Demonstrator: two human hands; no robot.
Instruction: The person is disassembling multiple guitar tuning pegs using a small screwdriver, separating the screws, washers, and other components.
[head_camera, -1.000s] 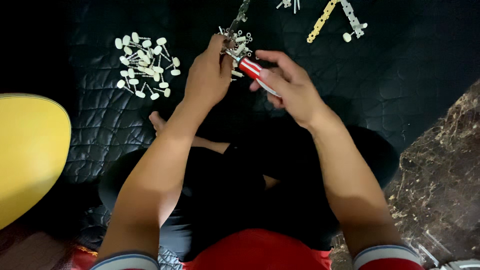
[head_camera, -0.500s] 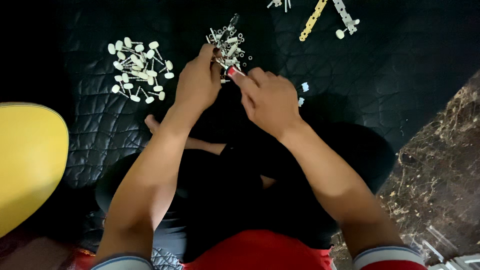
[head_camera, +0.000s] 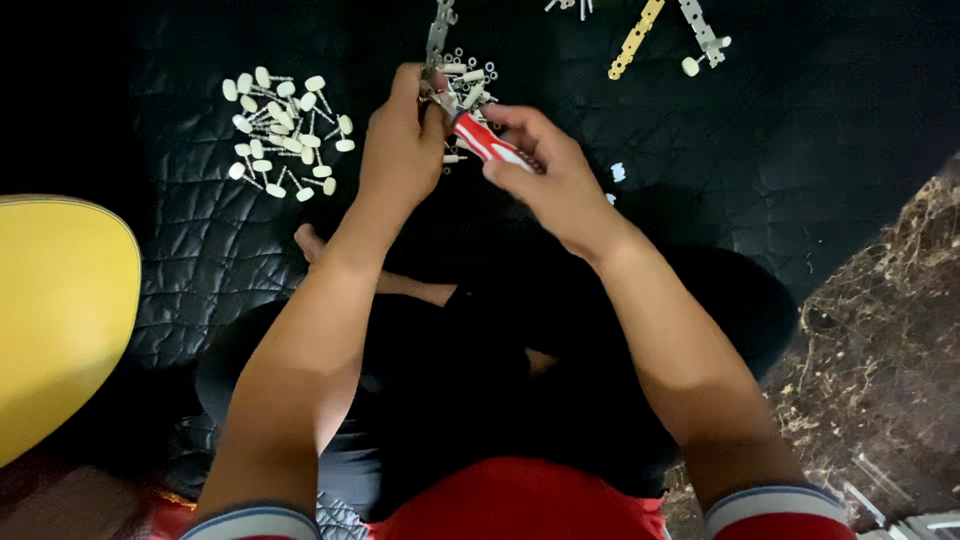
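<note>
— Left hand (head_camera: 403, 140)?
— Raised over the far middle of the black quilted mat (head_camera: 200, 270), grip pinched on the near end of a perforated metal strip (head_camera: 437, 35). Strip running away toward the mat's far edge.

— And the right hand (head_camera: 545, 175)?
— Just beside the left, almost touching. Grip closed around a red-and-white screwdriver handle (head_camera: 482, 141), tip aimed at the strip end held by the left fingers. Exact contact point hidden by the fingers; cannot tell.

— Under the hands?
— Small heap of silvery nuts and white-capped bits (head_camera: 472, 78) on the mat, right below and just beyond the strip end.

— Further left?
— Loose pile of white-headed pegs (head_camera: 285, 130), well apart from the hands, toward the mat's far left.

— Far right corner?
— Yellow perforated strip (head_camera: 637, 38) lying slanted, next to a grey metal strip (head_camera: 702, 32) with a white cap at its near end. Both well apart from the hands.

— Anything nearer?
— Two tiny pale bits (head_camera: 617, 173) on the mat just right of the right hand. Crossed legs in dark cloth below the arms. Yellow rounded object (head_camera: 60, 320) at the left edge. Brown marbled floor (head_camera: 880, 350) off the mat's right side.
</note>
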